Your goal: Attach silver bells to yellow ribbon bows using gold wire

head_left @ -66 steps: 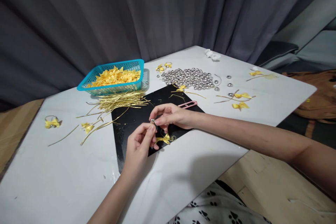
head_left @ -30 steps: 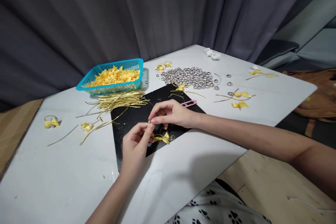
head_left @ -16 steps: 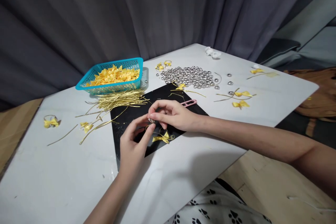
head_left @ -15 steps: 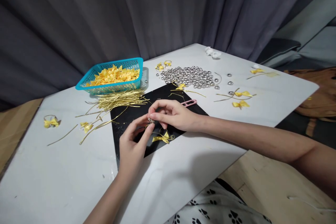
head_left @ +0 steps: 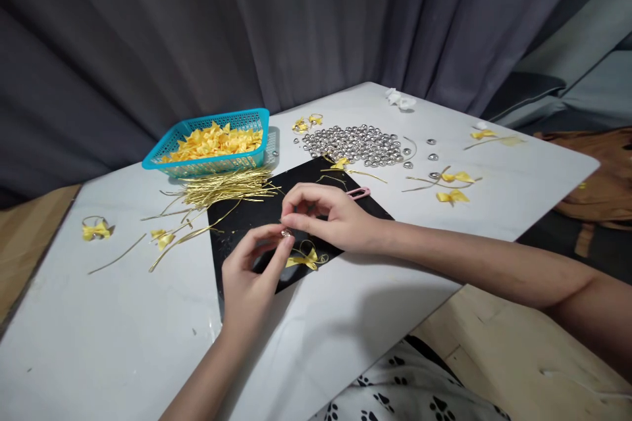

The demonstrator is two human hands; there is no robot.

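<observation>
Between the thumb and forefinger of my left hand (head_left: 254, 263) is a small shiny silver bead (head_left: 286, 233). Right beside it, my right hand (head_left: 326, 216) is pinched closed with the fingertips at the bead's upper edge; what they hold is too small to make out. Both hands are above a black mat (head_left: 237, 217). A yellow ribbon bow (head_left: 307, 258) with a looped gold tie lies on the mat just under my hands. Partly behind my right hand is a pink cutter (head_left: 360, 193).
A blue basket (head_left: 153, 164) full of yellow bows stands at the back left of the white table (head_left: 123, 342). Before it lies a bundle of gold ties (head_left: 227, 185). Many silver beads (head_left: 360, 145) form a pile behind the mat. Loose bows (head_left: 453, 196) and ties lie right and left.
My left fingers and the bead have shifted slightly down and right. My right hand's fingertips have drawn a little off the bead, and its other fingers have curled in.
</observation>
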